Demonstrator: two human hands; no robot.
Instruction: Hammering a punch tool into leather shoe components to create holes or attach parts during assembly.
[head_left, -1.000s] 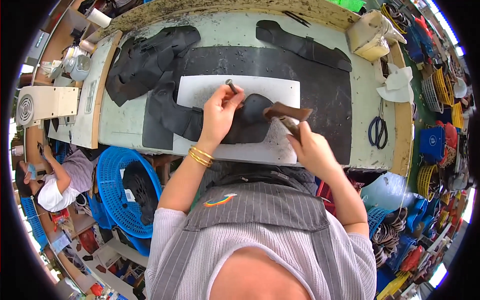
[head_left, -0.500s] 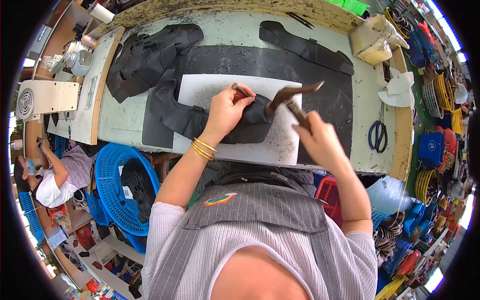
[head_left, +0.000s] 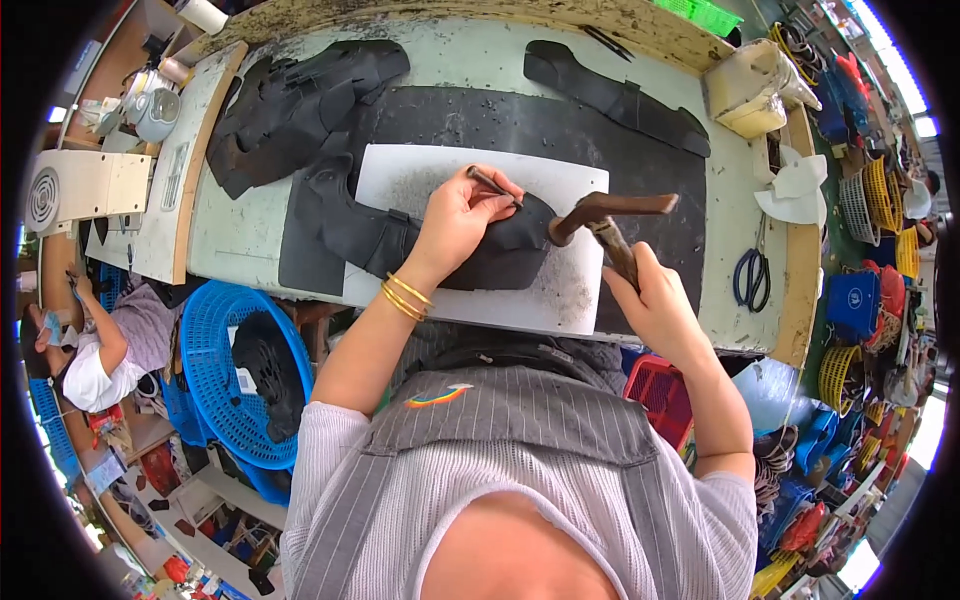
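My left hand (head_left: 461, 218) is closed around a slim metal punch (head_left: 490, 184), its tip down at a black leather shoe upper piece (head_left: 365, 231). That piece lies across a white cutting board (head_left: 560, 170) strewn with dark crumbs. In my right hand (head_left: 655, 300) is the wooden handle of a hammer (head_left: 610, 212). Its brown metal head is above the board's right side, to the right of the punch and apart from it. Beneath the board lies a dark mat (head_left: 660, 190) on the pale green table.
Black upper pieces are piled (head_left: 305, 110) at the back left; another piece (head_left: 620, 97) lies at the back right. Dark-handled scissors (head_left: 752, 278) rest by the right edge, near a cream container (head_left: 750, 90). A blue basket (head_left: 205, 370) stands below left, with another person (head_left: 110, 345) beyond.
The hammer in my right hand has shifted right and slightly down, its head turning more level. My left hand and the punch stay nearly in place over the upper.
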